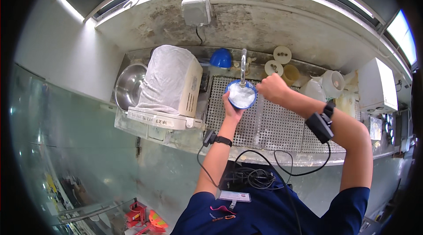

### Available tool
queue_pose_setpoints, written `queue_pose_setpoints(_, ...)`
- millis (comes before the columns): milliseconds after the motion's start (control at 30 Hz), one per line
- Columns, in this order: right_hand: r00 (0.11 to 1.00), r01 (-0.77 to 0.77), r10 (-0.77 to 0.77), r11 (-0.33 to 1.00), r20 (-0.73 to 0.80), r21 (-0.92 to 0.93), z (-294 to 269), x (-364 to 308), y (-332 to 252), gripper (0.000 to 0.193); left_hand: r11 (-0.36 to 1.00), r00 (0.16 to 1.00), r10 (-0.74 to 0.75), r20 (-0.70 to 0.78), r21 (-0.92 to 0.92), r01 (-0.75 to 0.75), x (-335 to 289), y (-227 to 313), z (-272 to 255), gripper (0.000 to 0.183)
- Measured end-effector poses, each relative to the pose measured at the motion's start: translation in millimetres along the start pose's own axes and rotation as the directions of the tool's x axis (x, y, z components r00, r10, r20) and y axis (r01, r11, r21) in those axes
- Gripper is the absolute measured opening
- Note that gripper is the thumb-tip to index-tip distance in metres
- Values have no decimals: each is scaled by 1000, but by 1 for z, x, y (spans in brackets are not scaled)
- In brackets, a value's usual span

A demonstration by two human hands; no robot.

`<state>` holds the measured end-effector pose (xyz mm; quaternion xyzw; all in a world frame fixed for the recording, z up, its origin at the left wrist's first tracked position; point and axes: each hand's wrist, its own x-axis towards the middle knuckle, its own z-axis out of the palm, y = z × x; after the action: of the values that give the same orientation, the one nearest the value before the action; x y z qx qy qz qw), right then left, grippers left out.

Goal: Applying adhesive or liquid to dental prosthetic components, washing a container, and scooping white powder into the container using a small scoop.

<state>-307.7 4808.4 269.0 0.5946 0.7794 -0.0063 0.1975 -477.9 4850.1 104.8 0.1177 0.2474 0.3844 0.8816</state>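
Note:
My left hand [233,108] is closed on the rim and side of a small blue bowl [254,101], holding it up over the perforated sink grate. White, powdery or pasty material [241,96] lies in the bowl. The curved chrome tap [243,65] ends right above the bowl; I cannot tell whether water is running. Just right of the bowl is my right hand [274,88], its fingers curled together. Whatever those fingers hold, if anything, is hidden. Another blue bowl [220,58] sits upside down behind the grate, left of the tap.
Leftward stand a cloth-covered machine [167,78] and a steel basin [130,86]. Two round white discs [273,68], a yellowish cup [291,74] and white containers [333,82] line the back right. A white box [377,86] stands far right. Cables [253,177] hang before my torso.

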Motion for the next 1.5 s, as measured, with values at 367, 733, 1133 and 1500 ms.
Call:
queue_pose_setpoints(367, 997, -76, 76, 996, 2, 55, 18, -7, 27, 24, 998, 998, -55, 33, -6, 56, -13, -19, 6, 73)
queue_pose_setpoints(733, 988, 29, -11, 993, -152, 117, 32, -16, 9, 42, 996, 998, -29, -62, 79, 34, -50, -30, -8, 71)
queue_pose_setpoints(1133, 961, 124, -38, 945, -273, 304, 12, -29, -23, 33, 993, 997, 64, -39, -99, -68, -77, -10, -15, 77)
queue_pose_setpoints(1500, 375, 570, -103, 809, -921, 141, -102, -246, -25, 24, 962, 986, 159, 53, -233, -142, -107, -20, -13, 77)
